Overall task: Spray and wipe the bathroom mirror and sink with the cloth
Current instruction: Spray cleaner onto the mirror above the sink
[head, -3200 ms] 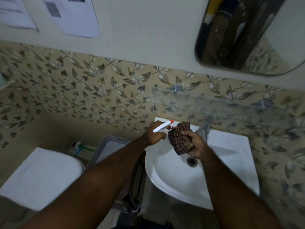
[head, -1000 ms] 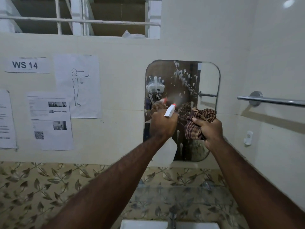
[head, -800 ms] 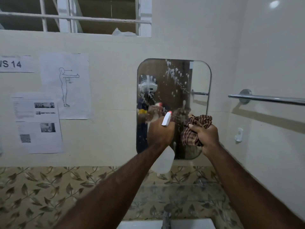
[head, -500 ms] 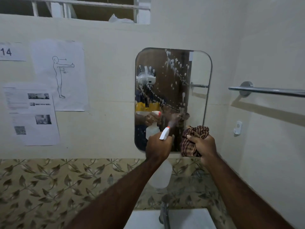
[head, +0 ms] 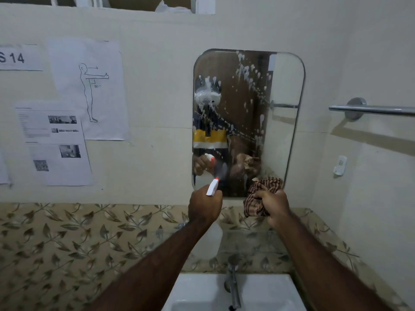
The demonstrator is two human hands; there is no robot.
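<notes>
A rounded wall mirror (head: pixel 283 90) hangs above the white sink (head: pixel 199 292), its glass speckled with white spray drops in streaks. My left hand (head: pixel 203 206) grips a white spray bottle (head: pixel 212 187) with a red nozzle tip, aimed at the mirror's lower edge; a faint mist shows at the nozzle. Its translucent body (head: pixel 213 241) hangs below my fist. My right hand (head: pixel 274 204) holds a bunched brown checked cloth (head: pixel 260 195) just right of the bottle, near the mirror's bottom right corner, apart from the glass.
A chrome tap (head: pixel 232 281) rises at the sink's back. A glass shelf (head: pixel 247 241) runs under the mirror over leaf-patterned tiles. A chrome towel rail (head: pixel 377 109) and a small white hook (head: pixel 340 165) are on the right wall. Paper sheets (head: pixel 89 90) hang on the left.
Both hands have dropped from the mirror's middle to its bottom edge while spraying. More drops now streak the glass. The view has tilted down, showing more of the sink.
</notes>
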